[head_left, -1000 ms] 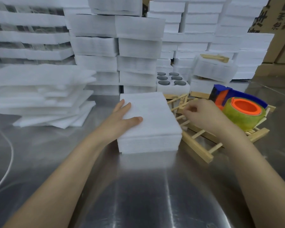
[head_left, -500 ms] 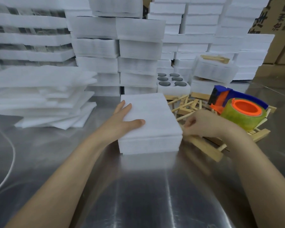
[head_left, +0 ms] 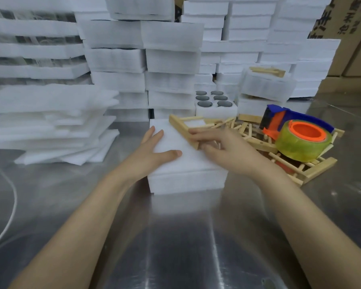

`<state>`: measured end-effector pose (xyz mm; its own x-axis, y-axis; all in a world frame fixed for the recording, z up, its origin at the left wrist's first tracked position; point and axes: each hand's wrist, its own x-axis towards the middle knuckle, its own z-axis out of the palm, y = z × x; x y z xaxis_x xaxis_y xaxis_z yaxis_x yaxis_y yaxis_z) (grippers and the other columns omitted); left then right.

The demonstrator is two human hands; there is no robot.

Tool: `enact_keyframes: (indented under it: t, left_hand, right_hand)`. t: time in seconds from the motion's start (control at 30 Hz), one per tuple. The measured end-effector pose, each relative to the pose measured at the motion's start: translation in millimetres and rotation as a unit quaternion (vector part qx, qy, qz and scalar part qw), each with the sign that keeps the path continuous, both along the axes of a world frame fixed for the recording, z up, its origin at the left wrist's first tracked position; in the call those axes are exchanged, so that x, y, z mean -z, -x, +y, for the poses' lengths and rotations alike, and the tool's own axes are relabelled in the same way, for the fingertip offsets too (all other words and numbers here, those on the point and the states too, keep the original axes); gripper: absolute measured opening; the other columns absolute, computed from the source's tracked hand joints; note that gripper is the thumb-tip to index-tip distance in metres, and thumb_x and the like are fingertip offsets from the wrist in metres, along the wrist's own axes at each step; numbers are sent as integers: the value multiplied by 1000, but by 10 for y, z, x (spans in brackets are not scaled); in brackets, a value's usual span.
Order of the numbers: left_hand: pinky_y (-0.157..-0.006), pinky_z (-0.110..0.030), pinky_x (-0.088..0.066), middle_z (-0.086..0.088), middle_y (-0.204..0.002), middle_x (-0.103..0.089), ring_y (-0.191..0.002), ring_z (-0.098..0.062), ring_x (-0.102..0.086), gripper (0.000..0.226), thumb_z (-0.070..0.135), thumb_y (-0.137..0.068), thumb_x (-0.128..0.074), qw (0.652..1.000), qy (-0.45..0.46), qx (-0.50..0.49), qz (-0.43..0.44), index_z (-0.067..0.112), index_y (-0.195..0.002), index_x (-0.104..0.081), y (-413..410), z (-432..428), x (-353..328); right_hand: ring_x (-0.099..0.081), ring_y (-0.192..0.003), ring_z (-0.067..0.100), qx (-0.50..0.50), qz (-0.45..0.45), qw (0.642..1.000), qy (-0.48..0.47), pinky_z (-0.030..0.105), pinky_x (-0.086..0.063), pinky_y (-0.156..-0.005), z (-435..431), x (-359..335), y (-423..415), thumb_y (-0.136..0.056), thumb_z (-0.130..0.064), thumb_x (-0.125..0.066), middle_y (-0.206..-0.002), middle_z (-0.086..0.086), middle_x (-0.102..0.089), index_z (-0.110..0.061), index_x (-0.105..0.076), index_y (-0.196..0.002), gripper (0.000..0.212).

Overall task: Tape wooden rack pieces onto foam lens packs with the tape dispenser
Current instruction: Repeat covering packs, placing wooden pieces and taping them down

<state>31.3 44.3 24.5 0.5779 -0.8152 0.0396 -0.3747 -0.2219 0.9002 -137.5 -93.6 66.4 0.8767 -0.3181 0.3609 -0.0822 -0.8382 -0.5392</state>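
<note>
A white foam lens pack [head_left: 186,176] lies in the middle of the steel table. My left hand [head_left: 154,153] rests flat on its left part, fingers straight. My right hand [head_left: 223,149] holds a wooden rack piece [head_left: 182,128], a ladder-like frame, lying tilted across the pack's far right top. To the right, the tape dispenser [head_left: 296,132], blue and orange with a yellowish tape roll, sits on a heap of more wooden rack pieces [head_left: 290,165].
Stacks of white foam packs [head_left: 171,59] wall off the back. Loose foam sheets [head_left: 50,122] pile at the left. An open foam tray with dark round lenses [head_left: 215,101] stands behind the pack. Cardboard boxes [head_left: 352,38] stand at the far right. A white cable [head_left: 10,205] curves at the left edge.
My right hand lifted one wooden rack piece out of the heap and brought it left onto the top of the foam pack. My left hand stayed on the pack.
</note>
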Motion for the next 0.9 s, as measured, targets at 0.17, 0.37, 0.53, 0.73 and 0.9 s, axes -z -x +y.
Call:
enact_keyframes:
  t: [0.17, 0.37, 0.53, 0.73, 0.9]
  left_hand:
    - [-101, -22, -21, 39, -151, -1, -125, 15, -17, 87, 55, -78, -67, 1000, 3, 0, 4, 36, -150, -24, 7, 10, 4]
    - [-102, -17, -13, 34, -153, -2, -126, 17, -12, 68, 49, -93, -52, 1000, 4, -4, -10, 34, -152, -22, -14, -16, 36]
    - [-108, -16, -6, 22, -158, 3, -136, 11, -3, 65, 47, -101, -33, 1000, -7, -20, 15, 30, -153, 2, -68, -41, 65]
    - [-101, -18, -17, 17, -157, -15, -143, -6, -19, 68, 50, -100, -35, 996, -15, -59, 58, 29, -154, 0, -86, -49, 100]
    - [-101, -17, -15, 19, -156, -16, -142, -3, -19, 67, 51, -100, -35, 996, -10, -60, 58, 29, -154, -3, -76, -53, 93]
  right_hand:
    - [-56, -101, 3, 33, -3, 997, 66, 3, -35, -83, -115, 8, 42, -89, 0, -57, -108, -7, -64, -13, -66, -122, 36]
    - [-58, -93, 18, -29, -41, 995, 89, 26, -42, -85, 117, 102, -93, -90, -2, -60, -99, -1, -69, -13, -73, -110, 25]
    - [-56, -104, 26, -35, -45, 996, 75, 33, -41, -94, 143, 148, -119, -88, 10, -51, -114, -1, -70, -15, -70, -116, 43]
    - [-51, -100, 1, -28, -55, 997, -38, 9, -37, -89, 148, 170, -99, -91, 7, -55, -100, -26, -64, -21, -73, -111, 39]
    - [-49, -87, -2, -25, -55, 995, -84, 5, -36, -78, 150, 161, -91, -91, 2, -59, -82, -25, -60, -22, -74, -108, 33]
